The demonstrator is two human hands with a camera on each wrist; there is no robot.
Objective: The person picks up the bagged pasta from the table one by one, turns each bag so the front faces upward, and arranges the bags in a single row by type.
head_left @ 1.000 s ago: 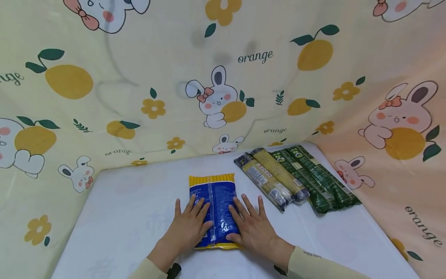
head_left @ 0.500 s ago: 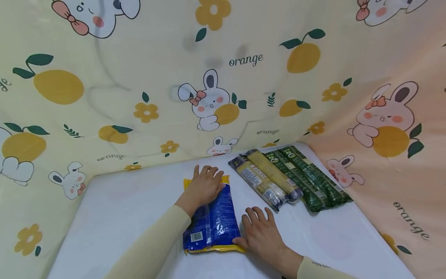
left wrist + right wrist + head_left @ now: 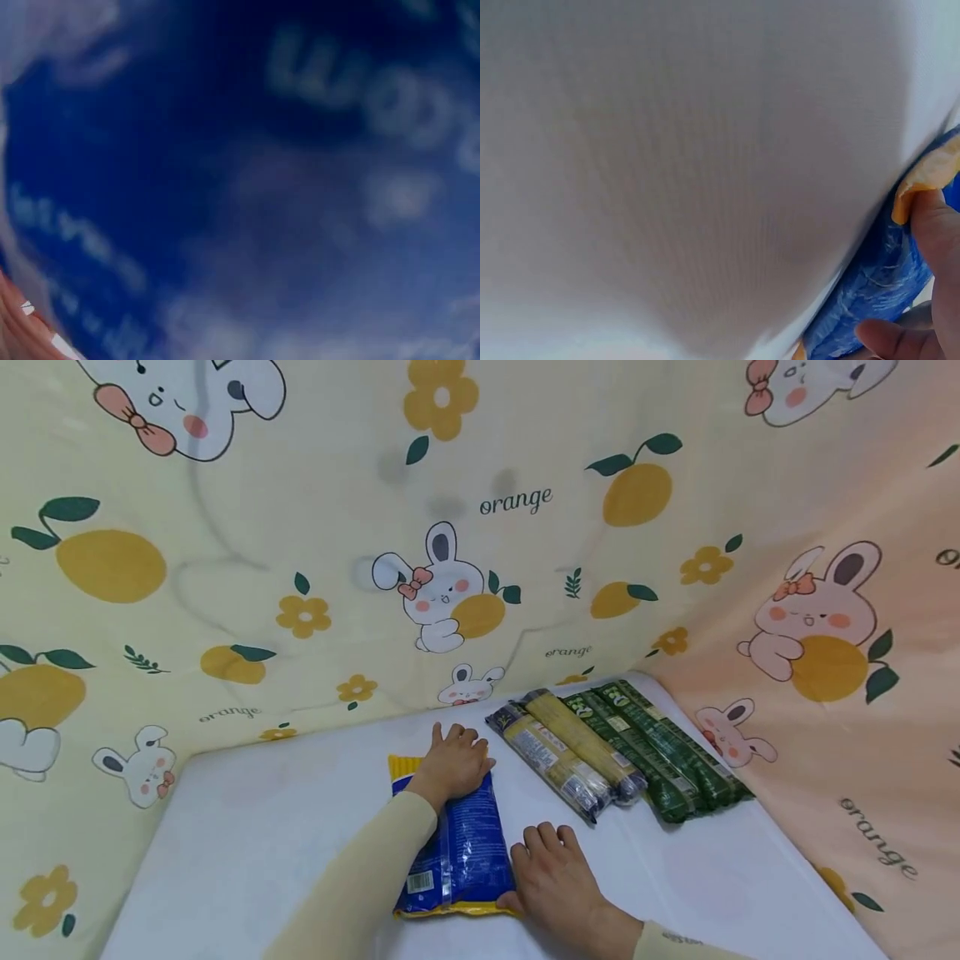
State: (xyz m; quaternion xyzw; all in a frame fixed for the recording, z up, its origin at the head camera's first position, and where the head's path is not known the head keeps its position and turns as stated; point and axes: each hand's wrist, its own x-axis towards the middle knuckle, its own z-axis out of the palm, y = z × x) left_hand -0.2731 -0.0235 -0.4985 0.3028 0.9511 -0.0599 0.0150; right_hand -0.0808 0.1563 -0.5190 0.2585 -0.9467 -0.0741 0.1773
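Observation:
A blue plastic packet (image 3: 472, 843) with yellow ends lies flat on the white table, its lengthwise seam and barcode facing up. My left hand (image 3: 453, 764) reaches across its far end, fingers bent over the far right edge; the fingertips are partly hidden. At the near right corner, my right hand (image 3: 555, 872) grips the packet's side, its thumb at the yellow end. The right wrist view shows that thumb (image 3: 934, 229) against the yellow corner, with other fingers beside the blue edge. Blurred blue wrapping (image 3: 112, 165) with pale lettering fills the left wrist view.
Two slim yellowish packs (image 3: 551, 752) and two dark green packs (image 3: 645, 747) lie side by side at the back right of the white table (image 3: 277, 827). A cloth (image 3: 337, 527) printed with rabbits and oranges hangs behind and along the right side.
Both hands lay spread on the packet's face. The left has moved forward to the far end; the right has slid to the near right corner and bent its fingers. The head view has shifted slightly.

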